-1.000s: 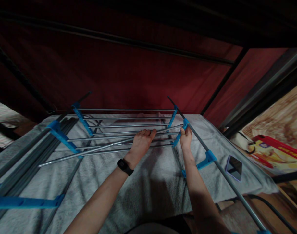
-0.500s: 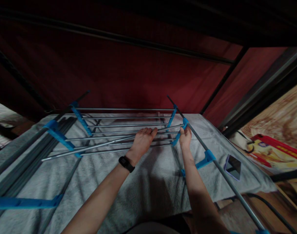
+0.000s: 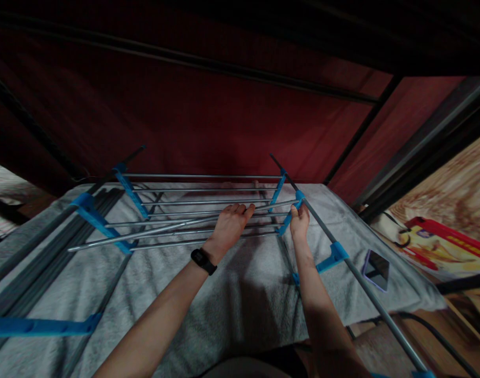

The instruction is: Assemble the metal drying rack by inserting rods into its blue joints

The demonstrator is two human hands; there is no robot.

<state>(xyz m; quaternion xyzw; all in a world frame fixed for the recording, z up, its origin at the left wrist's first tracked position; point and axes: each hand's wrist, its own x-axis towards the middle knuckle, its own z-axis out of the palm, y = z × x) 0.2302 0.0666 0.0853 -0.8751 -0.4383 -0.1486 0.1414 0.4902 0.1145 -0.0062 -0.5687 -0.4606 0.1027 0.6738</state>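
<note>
Gripping slanting rod (image 3: 161, 230) in curled left hand (image 3: 230, 223), left of blue bracket (image 3: 286, 222), apparently supporting its length; pinching bracket with right hand (image 3: 300, 224), seemingly bracing against rod.

We had our left hand (image 3: 228, 226) wrapped over a slanting silver rod (image 3: 157, 231), a black wristband (image 3: 203, 261) just below it, while our right hand (image 3: 300, 224) was closed on the blue bracket (image 3: 299, 196) that met the rod's right end. The rod crossed the parallel bars of a rack (image 3: 208, 201), and its other end jutted past the left bracket (image 3: 104, 224). A grey blanket (image 3: 232, 294) spread beneath. Dark tubes (image 3: 46, 273) lay bundled on our left; on our right, a phone (image 3: 376, 270) rested near a red-and-yellow package (image 3: 444, 247).
</note>
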